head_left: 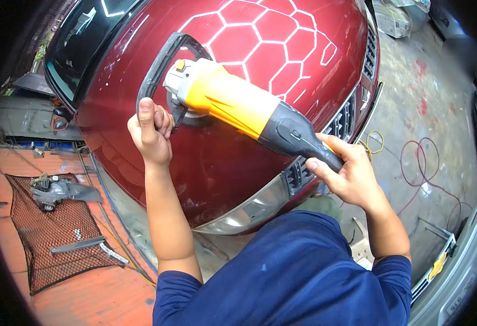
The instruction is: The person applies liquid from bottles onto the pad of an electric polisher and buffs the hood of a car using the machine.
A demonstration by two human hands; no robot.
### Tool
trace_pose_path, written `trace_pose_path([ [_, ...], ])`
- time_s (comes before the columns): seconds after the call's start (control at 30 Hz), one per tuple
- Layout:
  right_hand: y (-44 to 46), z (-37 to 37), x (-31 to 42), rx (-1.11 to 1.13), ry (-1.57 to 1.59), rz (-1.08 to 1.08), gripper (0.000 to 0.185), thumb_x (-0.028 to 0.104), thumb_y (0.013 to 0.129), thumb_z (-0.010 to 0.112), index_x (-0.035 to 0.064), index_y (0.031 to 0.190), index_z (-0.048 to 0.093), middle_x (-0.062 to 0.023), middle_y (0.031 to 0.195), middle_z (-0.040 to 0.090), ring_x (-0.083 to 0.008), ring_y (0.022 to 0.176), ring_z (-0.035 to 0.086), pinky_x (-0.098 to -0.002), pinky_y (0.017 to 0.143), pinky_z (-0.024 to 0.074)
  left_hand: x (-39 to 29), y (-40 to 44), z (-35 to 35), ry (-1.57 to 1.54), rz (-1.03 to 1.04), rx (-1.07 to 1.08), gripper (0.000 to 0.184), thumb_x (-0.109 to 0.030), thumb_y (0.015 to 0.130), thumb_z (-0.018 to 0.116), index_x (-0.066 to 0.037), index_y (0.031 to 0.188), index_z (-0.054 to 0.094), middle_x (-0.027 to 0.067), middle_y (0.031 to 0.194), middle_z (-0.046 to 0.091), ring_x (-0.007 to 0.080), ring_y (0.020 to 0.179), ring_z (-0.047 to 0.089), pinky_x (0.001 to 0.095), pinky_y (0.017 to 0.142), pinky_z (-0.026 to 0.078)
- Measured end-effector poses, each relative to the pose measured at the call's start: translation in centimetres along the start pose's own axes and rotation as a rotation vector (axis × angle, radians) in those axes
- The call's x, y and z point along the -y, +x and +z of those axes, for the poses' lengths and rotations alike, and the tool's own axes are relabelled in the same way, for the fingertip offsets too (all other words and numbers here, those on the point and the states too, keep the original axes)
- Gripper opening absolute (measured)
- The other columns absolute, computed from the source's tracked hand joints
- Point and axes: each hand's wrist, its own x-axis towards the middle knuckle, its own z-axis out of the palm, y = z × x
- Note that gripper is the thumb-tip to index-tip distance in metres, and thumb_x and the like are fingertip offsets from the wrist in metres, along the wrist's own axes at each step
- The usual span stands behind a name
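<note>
A yellow and black car polisher [233, 103] lies across the view above the hood of a dark red car [216, 163]. My left hand [151, 129] is closed round the black loop handle [150, 76] at the polisher's head end. With my right hand [347, 168] I grip its black rear handle, thumb on the near side. Part of a pale pad [195, 115] shows beneath the head; whether it touches the paint I cannot tell. Bright hexagonal light reflections [260, 54] spread over the hood. The car's headlight [244, 209] and grille [342, 122] face me.
On the left, black netting [59, 233] with metal parts lies on an orange surface [97, 299]. A red hose [424, 163] and a yellow cord [377, 144] loop over the concrete floor at right. A grey vehicle panel [466, 271] stands at lower right.
</note>
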Motion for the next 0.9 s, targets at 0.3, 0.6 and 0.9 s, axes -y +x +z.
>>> trace_pose_path([
  [0.3,1.8,-0.3,-0.9,-0.087,-0.036,-0.087,0.045,0.029,0.095,0.082,0.0008,0.128,0.073,-0.0094,0.080,0.073,-0.0135,0.071,0.069,-0.0312,0.069,0.0539,-0.2,3.3,1.7,0.008,0.019,-0.059,0.058,-0.046,0.111,0.058,-0.012,0.067,0.041,-0.0026,0.058,0.035,0.0080,0.048,0.032,0.0281,0.049,0.029],
  [0.6,5.5,-1.7,-1.8,-0.200,-0.020,-0.069,0.046,0.035,0.097,0.081,0.0017,0.127,0.073,-0.0065,0.080,0.071,-0.0115,0.070,0.064,-0.0309,0.069,0.0521,0.9,10.5,5.6,-0.024,0.001,-0.005,0.062,-0.047,0.103,0.071,-0.013,0.061,0.041,-0.0035,0.056,0.037,0.0070,0.048,0.034,0.0269,0.047,0.028],
  [0.9,9.4,-4.7,-1.7,-0.294,-0.100,-0.013,0.043,0.035,0.098,0.080,0.0013,0.124,0.075,-0.0058,0.081,0.073,-0.0103,0.071,0.064,-0.0305,0.069,0.0525,2.8,17.5,9.9,0.064,0.005,0.125,0.061,-0.053,0.107,0.063,-0.018,0.064,0.037,-0.0039,0.055,0.035,0.0084,0.048,0.033,0.0282,0.051,0.034],
])
